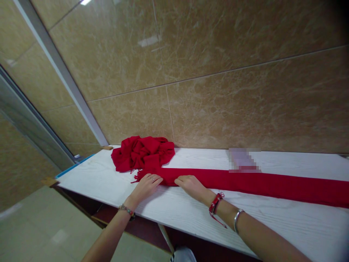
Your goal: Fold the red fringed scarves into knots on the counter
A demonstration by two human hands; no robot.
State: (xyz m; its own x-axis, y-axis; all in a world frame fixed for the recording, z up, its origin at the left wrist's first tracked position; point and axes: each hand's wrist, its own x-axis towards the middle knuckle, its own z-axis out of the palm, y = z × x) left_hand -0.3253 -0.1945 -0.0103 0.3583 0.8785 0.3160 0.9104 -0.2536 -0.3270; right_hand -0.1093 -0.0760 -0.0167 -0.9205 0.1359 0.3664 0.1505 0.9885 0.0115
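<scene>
A long red scarf (pixel 261 183) lies folded into a narrow strip along the white tabletop, running out of view on the right. Its fringed end is at the left, close to my left hand (pixel 147 186). That hand has its fingers bent over the scarf's near edge, gripping the cloth by the fringe. A short way to the right, my right hand (pixel 190 185) is closed on the same edge, thumb side hidden. Behind the fringed end sits a crumpled heap of red cloth (pixel 143 153), touching or almost touching the strip.
The narrow white table (pixel 103 182) stands against a brown marble-look wall (pixel 218 109). A blurred-out rectangular item (pixel 242 160) lies at the back, beside the strip. Dark open shelving (pixel 131 227) shows below the front edge. Tiled floor (pixel 40 229) is at the left.
</scene>
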